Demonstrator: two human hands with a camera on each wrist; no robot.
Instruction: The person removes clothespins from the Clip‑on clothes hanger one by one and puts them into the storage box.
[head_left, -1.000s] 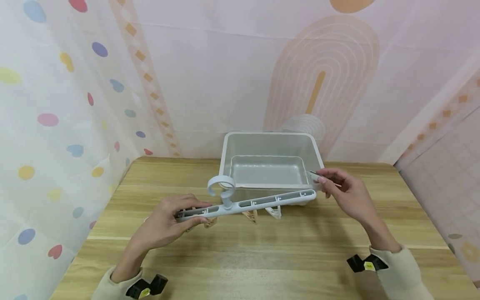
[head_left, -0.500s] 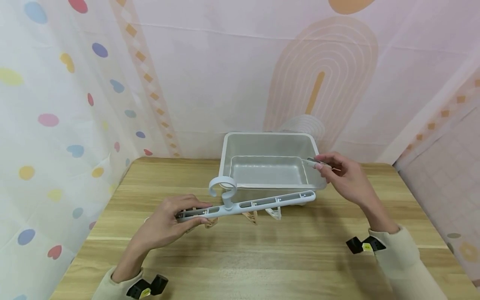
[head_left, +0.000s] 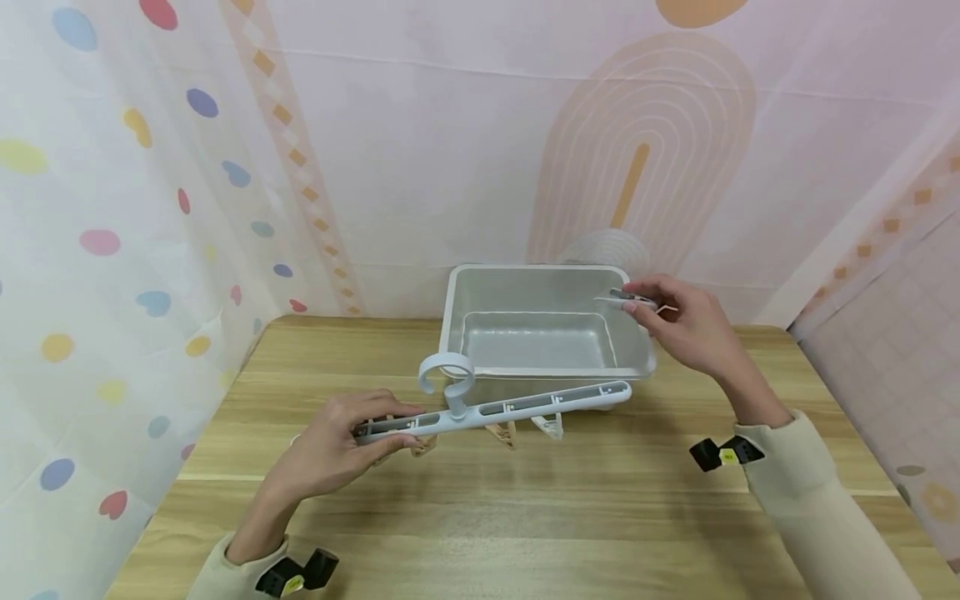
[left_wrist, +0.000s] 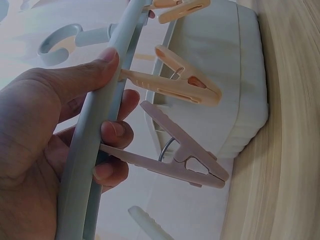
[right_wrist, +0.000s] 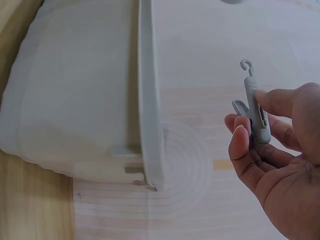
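My left hand (head_left: 337, 442) grips the left part of a pale blue-grey hanger (head_left: 540, 406), its round hook standing up near the middle. Clothespins hang beneath the bar: a white one (head_left: 550, 427) toward the right, a tan one (head_left: 501, 433) beside it, others nearer my hand. The left wrist view shows a peach clothespin (left_wrist: 175, 90) and a mauve clothespin (left_wrist: 187, 160) close to my fingers. My right hand (head_left: 693, 329) pinches a loose grey clothespin (right_wrist: 257, 112) between thumb and fingers, over the right side of a bin. A small hook extends from that clothespin's end.
The light grey plastic bin (head_left: 540, 373) stands at the back of the wooden table (head_left: 480, 525), just behind the hanger. A patterned curtain (head_left: 420, 167) hangs behind the table and along its left side.
My right hand has risen and moved back with the grey clothespin, from the bin's right rim to above its right side. The left hand and hanger stay nearly still.
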